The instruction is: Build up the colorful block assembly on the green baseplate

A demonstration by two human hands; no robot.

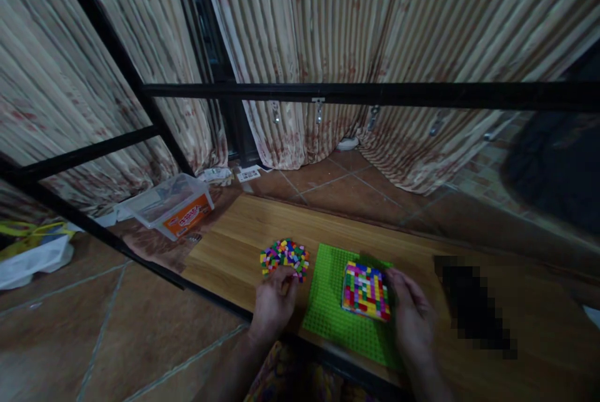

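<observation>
On the green studded baseplate (323, 289) sits a square block of small multicoloured bricks (365, 289), its top a patchwork of colours. Left of the plate lies a loose pile of small bricks (284, 253). My left hand (272, 302) is at the near edge of this pile, thumb and forefinger closed in a pinch. Whatever is between those fingertips is too small to make out. Beside the right edge of the block is my right hand (415, 314), its fingers stretched out and loosely bent. Whether its fingertips touch the block I cannot tell.
The wooden tabletop (225, 239) has a dark front edge. A clear plastic tub (173, 205) with an orange label stands on the floor beyond its left end. A black metal frame (300, 90) crosses before striped curtains (319, 27). A pixelated dark patch covers the table's right side.
</observation>
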